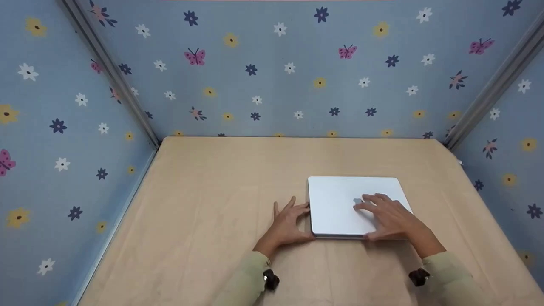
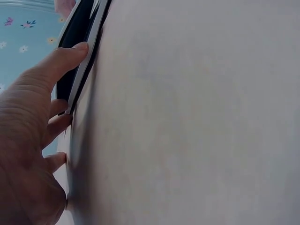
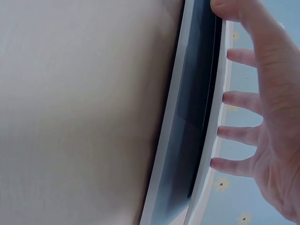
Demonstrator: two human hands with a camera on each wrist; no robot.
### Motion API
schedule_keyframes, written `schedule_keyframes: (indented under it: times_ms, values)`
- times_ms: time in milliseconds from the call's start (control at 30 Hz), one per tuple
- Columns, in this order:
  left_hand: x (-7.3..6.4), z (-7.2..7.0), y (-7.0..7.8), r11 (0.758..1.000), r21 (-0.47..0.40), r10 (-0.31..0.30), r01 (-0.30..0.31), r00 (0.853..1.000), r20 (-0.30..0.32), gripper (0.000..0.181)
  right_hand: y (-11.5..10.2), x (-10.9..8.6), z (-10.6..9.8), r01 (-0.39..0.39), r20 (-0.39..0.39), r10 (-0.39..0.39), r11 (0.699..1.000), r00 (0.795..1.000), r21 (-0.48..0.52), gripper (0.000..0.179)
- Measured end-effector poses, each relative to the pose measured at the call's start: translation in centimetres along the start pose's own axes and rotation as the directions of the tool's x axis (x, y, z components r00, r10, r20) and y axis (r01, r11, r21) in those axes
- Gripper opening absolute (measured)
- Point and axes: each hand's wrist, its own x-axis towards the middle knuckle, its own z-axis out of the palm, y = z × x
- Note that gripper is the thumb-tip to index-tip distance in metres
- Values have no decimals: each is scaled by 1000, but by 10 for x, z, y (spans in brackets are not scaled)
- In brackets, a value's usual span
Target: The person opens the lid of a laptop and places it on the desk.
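Observation:
A silver laptop (image 1: 340, 204) lies on the table, its lid lowered over the base. Both wrist views show a narrow dark gap between lid and base, with the dark screen (image 3: 194, 93) visible inside. My left hand (image 1: 284, 225) is at the laptop's front left corner. Its thumb touches the edge of the base (image 2: 84, 70), and its other fingers are spread along the left side. On the lid's right part, my right hand (image 1: 389, 216) rests extended, spread fingertips, with the thumb at the lid's front edge. A small grey logo shows beside those fingertips.
A beige cloth covers the table (image 1: 221, 191). Blue walls (image 1: 263, 51) with flowers and butterflies enclose it at the back and both sides, with grey metal posts (image 1: 114, 72) at the corners. Small dark devices (image 1: 270, 280) are worn at both wrists over light green sleeves.

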Motion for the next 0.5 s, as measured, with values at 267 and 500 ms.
schedule_keyframes:
  times_ms: [267,500]
  values:
    - [0,1,-1,1000,4,7,-7,1000,-6,85,-2,1,-5,-12,21,12,1000,1000,-1,80]
    - [0,0,0,1000,15,9,-9,1000,2,83,-3,2,-8,-18,46,18,1000,999,-3,79]
